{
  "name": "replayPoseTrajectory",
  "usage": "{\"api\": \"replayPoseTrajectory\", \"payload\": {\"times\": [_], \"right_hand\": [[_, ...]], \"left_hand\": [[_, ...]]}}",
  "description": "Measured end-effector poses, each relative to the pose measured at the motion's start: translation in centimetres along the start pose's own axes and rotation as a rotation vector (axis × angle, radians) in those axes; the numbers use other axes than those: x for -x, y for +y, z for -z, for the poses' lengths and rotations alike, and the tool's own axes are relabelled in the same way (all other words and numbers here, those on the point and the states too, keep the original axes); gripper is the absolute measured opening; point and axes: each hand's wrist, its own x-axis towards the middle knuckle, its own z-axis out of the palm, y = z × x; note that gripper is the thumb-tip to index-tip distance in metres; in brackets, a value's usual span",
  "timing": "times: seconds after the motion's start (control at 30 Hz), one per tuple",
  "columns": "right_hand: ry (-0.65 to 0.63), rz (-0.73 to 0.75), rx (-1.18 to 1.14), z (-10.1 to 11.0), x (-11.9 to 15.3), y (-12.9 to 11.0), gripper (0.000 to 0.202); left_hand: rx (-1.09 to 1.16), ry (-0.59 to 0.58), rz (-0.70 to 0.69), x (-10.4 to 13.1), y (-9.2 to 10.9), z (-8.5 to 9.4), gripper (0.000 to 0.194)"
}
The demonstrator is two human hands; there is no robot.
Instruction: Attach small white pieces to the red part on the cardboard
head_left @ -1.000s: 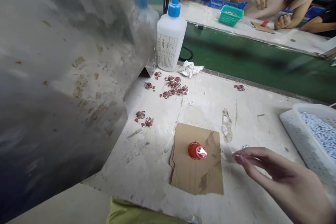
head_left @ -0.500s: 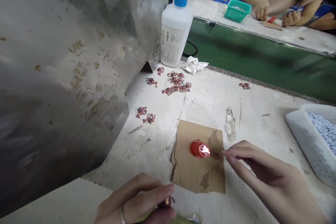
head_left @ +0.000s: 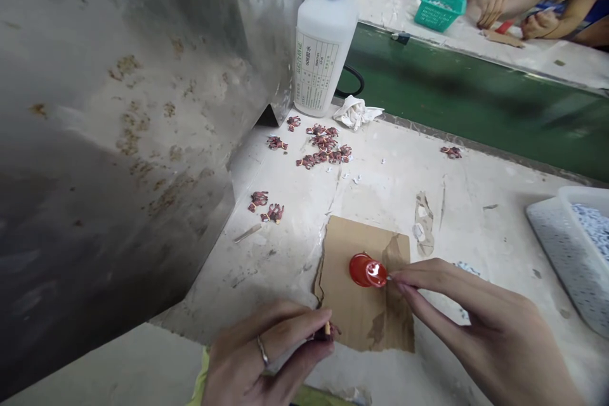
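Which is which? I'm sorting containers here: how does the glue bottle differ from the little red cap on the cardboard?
The glue bottle stands tall and upright at the bench's back edge; the red cap sits low on the cardboard. The bottle is white with a blue nozzle; the cap is red, holding glossy liquid. No hand is near the bottle; the right hand reaches the cap's rim. Both look plastic.

White bench (head_left: 476,235), cardboard (head_left: 361,304), glue bottle (head_left: 323,44)

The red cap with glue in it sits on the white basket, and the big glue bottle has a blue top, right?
Not quite. The head view shows the red cap sitting on the brown cardboard piece, not on the white basket, which is off to the right. The glue bottle does have a blue top.
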Motion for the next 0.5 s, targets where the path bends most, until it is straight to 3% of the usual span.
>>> {"api": "replayPoseTrajectory", "payload": {"times": [0.13, 0.3, 0.5], "right_hand": [[-0.056, 0.034, 0.029, 0.1, 0.6, 0.8, 0.014], [-0.096, 0.036, 0.064, 0.3, 1.1, 1.5, 0.013], [-0.018, -0.015, -0.017, 0.3, 1.3, 0.2, 0.019]], "left_hand": [[-0.052, -0.012, 0.042, 0.5, -0.1, -0.1, 0.037], [-0.032, -0.032, 0.041, 0.0, 0.2, -0.5, 0.033], [-0.015, -0.055, 0.021, -0.6, 0.3, -0.7, 0.03]]}}
